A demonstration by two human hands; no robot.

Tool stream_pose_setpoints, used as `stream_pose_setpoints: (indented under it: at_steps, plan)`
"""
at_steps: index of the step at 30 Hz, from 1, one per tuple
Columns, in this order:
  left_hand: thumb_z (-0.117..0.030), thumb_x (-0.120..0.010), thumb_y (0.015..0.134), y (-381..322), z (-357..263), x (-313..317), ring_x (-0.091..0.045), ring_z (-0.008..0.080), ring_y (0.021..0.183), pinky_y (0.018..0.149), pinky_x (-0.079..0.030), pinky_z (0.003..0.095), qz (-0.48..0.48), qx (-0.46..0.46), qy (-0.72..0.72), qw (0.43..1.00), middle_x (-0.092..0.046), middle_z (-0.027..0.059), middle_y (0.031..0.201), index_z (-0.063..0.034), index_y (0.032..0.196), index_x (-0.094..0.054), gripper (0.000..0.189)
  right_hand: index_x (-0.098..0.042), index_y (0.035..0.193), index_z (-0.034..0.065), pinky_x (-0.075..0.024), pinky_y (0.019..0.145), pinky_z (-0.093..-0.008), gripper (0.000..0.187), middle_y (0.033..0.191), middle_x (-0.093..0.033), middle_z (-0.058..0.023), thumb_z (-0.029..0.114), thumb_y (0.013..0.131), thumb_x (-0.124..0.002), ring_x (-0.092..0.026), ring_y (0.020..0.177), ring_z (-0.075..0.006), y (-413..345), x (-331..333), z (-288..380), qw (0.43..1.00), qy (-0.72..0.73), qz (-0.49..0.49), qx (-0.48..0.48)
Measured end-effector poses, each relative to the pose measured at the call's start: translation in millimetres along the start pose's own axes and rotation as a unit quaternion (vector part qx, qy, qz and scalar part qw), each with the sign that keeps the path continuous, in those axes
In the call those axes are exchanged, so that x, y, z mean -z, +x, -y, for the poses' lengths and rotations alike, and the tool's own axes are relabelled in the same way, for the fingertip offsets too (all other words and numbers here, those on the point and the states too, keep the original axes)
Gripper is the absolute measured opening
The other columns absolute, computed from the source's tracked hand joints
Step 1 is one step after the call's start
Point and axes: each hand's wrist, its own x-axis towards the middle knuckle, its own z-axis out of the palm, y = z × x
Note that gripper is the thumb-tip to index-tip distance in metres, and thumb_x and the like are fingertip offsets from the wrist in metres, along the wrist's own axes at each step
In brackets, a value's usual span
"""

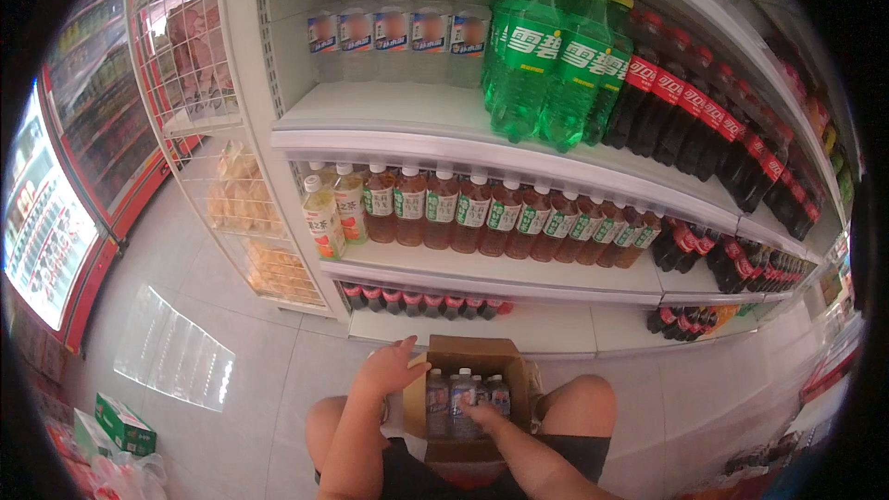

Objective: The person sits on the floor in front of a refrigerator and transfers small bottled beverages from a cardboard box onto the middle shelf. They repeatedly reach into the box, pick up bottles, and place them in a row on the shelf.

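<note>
An opened cardboard box (475, 453) stands on the floor between my knees, with several clear plastic bottles (436, 403) upright inside. They have white caps and blue labels. My left hand (394, 364) is at the box's left flap (415, 399), fingers apart, the lowest fingers at the flap's upper edge. Inside the box, my right hand (484, 415) touches the front of a bottle (463, 389) near its label. Some of its fingers are hidden, so a grip cannot be made out.
Ahead rise white shelves (417, 142) holding similar clear bottles (396, 31), green Sprite bottles (528, 62), cola bottles (667, 101) and brown tea bottles (444, 212). A wire rack (201, 118) with packaged goods adjoins them. A lit drinks fridge (52, 222) and green carton (125, 425) are left.
</note>
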Motion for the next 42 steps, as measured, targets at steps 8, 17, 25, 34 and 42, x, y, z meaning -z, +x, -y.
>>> stream_pose_setpoints:
  at_steps: [8, 17, 25, 34, 42]
  plan:
    - [-0.053, -0.063, 0.088, 8, 0, -13, -0.064, 0.0438, 0.105, 0.090, -0.051, 0.0506, 0.032, 0.005, 0.041, 0.999, -0.065, 0.0267, 0.116, -0.0019, 0.138, -0.048, 0.073, -0.022, 0.152, -0.0088, -0.0246, 0.120, -0.0454, 0.098, 0.159, -0.024, -0.0273, 0.062, 0.092, -0.053, -0.025, 0.147, -0.0400, 13, -25, -7, 0.981, -0.115, -0.150, 0.044]
    - [-0.055, -0.062, 0.088, 8, 4, -25, -0.065, 0.0436, 0.105, 0.092, -0.051, 0.0512, 0.043, 0.009, 0.055, 0.998, -0.063, 0.0271, 0.122, -0.0017, 0.139, -0.046, 0.075, -0.029, 0.152, -0.0023, -0.0246, 0.119, -0.0375, 0.079, 0.161, -0.021, -0.0236, 0.043, 0.095, -0.058, -0.024, 0.148, -0.0375, 13, -30, -6, 0.981, -0.104, -0.162, 0.008]
    - [-0.051, -0.062, 0.088, 9, 11, -36, -0.065, 0.0438, 0.104, 0.089, -0.052, 0.0518, 0.019, -0.013, 0.043, 0.999, -0.065, 0.0277, 0.116, -0.0017, 0.138, -0.046, 0.072, -0.058, 0.133, 0.0020, -0.0399, 0.108, -0.0429, 0.051, 0.136, -0.056, -0.0266, 0.035, 0.095, -0.058, -0.052, 0.128, -0.0400, 31, -33, -36, 0.961, -0.223, -0.157, 0.043]
    - [-0.049, -0.064, 0.088, 4, 5, -26, -0.063, 0.0435, 0.108, 0.091, -0.052, 0.0512, 0.008, -0.012, 0.009, 1.000, -0.062, 0.0280, 0.123, -0.0007, 0.140, -0.045, 0.074, -0.072, 0.107, 0.0022, -0.0495, 0.092, -0.0459, 0.039, 0.111, -0.069, -0.0239, 0.037, 0.092, -0.062, -0.065, 0.106, -0.0392, 22, -28, -43, 0.929, -0.322, -0.106, 0.150]
    - [-0.049, -0.064, 0.088, -4, 2, -13, -0.062, 0.0441, 0.109, 0.092, -0.051, 0.0513, 0.004, -0.007, 0.017, 1.000, -0.061, 0.0260, 0.125, -0.0001, 0.139, -0.046, 0.073, -0.045, 0.142, 0.0064, -0.0493, 0.095, -0.0512, 0.062, 0.121, -0.066, -0.0244, 0.037, 0.090, -0.060, -0.065, 0.109, -0.0417, -90, -52, 35, 0.929, -0.319, -0.181, 0.046]
